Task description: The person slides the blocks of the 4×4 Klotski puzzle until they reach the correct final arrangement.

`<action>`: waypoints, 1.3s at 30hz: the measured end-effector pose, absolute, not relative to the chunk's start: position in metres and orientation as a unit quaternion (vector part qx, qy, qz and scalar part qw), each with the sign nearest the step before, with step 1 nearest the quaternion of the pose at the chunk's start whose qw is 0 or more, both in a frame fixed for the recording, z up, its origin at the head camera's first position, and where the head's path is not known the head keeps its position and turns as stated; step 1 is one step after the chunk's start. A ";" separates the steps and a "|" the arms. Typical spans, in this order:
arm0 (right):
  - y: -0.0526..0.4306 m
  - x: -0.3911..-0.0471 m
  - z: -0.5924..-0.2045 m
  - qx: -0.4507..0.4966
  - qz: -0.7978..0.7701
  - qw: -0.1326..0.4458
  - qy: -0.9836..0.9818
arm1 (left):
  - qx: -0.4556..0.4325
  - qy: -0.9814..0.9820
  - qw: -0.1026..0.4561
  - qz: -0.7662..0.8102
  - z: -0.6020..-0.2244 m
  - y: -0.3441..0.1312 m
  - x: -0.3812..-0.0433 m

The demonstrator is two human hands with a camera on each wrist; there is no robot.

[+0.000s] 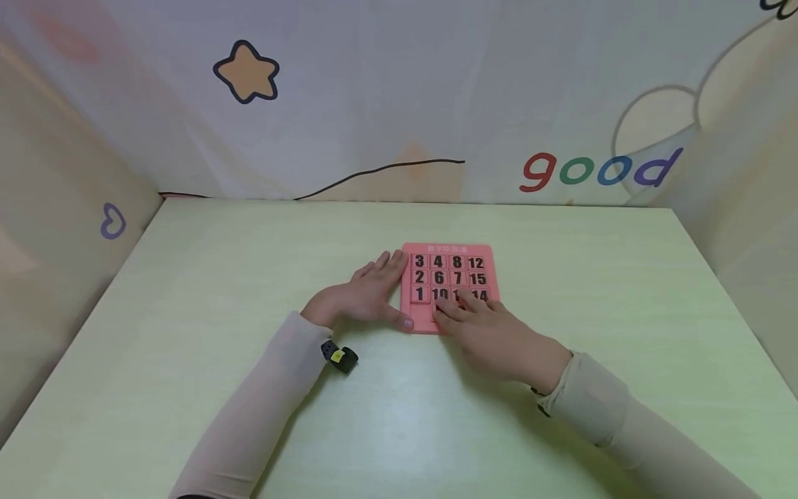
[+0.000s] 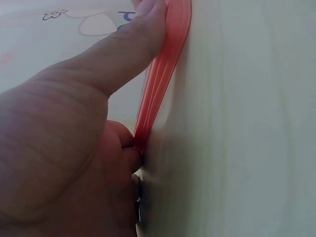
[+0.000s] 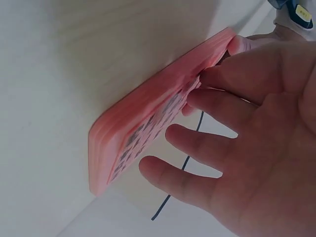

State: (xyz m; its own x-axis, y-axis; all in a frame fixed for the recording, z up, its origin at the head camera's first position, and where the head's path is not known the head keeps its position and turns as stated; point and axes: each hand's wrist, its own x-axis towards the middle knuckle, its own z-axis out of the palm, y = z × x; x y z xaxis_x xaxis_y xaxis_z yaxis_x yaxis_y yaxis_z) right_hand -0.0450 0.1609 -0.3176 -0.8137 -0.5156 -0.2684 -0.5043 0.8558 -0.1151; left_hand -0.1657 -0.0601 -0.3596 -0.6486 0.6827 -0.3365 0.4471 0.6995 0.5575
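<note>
A pink number slide puzzle lies flat on the table, its tiles printed with black numbers. The top row reads 3, 4, 8, 12, and a bare slot shows at the lower left corner. My left hand rests along the puzzle's left edge, fingers at the upper side and thumb at the lower corner. Over the lower tiles lies my right hand, its fingertips touching them and hiding some numbers. In the right wrist view its fingers are spread and nearly straight.
The pale green table extends around the puzzle. A fabric wall with a star and the word "good" stands behind it, and more fabric closes both sides. A black wrist strap piece hangs at the left cuff.
</note>
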 end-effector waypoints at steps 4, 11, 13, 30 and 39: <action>0.160 -0.041 -0.318 -0.267 -0.034 0.156 0.950 | 0.316 0.884 0.269 0.217 -0.361 -0.061 -0.166; 0.158 -0.039 -0.320 -0.271 -0.038 0.156 0.949 | 0.311 0.883 0.274 0.222 -0.363 -0.062 -0.164; 0.157 -0.039 -0.321 -0.274 -0.036 0.152 0.949 | 0.313 0.883 0.273 0.220 -0.364 -0.062 -0.164; 0.137 -0.045 -0.328 -0.286 -0.046 0.156 0.944 | 0.325 0.877 0.271 0.228 -0.363 -0.065 -0.164; 0.163 -0.027 -0.322 -0.254 -0.036 0.125 0.958 | 0.324 0.878 0.270 0.225 -0.358 -0.061 -0.166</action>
State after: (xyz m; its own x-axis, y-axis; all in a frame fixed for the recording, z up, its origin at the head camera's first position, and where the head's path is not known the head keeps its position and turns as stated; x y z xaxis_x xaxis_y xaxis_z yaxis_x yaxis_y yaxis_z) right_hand -0.0267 0.1635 -0.3224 -0.8400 -0.4959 -0.2203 -0.4777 0.8684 -0.1332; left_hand -0.1657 -0.0609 -0.3581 -0.6439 0.6907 -0.3291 0.4474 0.6889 0.5703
